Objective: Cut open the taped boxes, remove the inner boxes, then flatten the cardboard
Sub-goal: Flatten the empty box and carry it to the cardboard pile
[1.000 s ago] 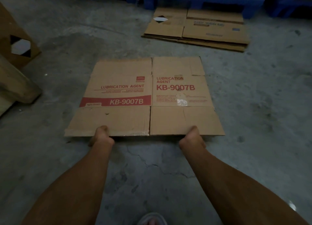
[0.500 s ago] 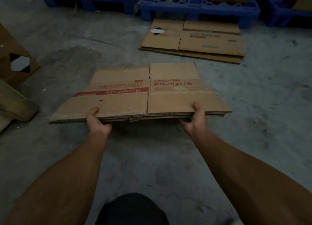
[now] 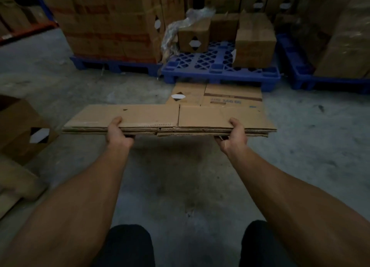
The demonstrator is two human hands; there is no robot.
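Both hands carry the flat box [image 3: 170,119] in the air, above the floor [image 3: 300,146] and in front of the knees. The left hand [image 3: 118,134] clamps the near edge with the thumb on top and the fingers under it; the right hand [image 3: 233,137] clamps the same edge in the same way, well apart from the left.

The risk is that the far side sags or the sheet folds along its middle crease, because the hands hold only one long edge. The layers could also slide apart, since nothing binds them except the two pinches. If it is dropped short, it may land crooked and not cover the pile [image 3: 224,95] of flat cardboard that lies on the floor just before the blue pallet [image 3: 220,71].

The box is plain brown, pressed into several thin layers. Its near edge looks a little uneven, and small dark marks show on top, perhaps holes, though the light is too dim to be sure.
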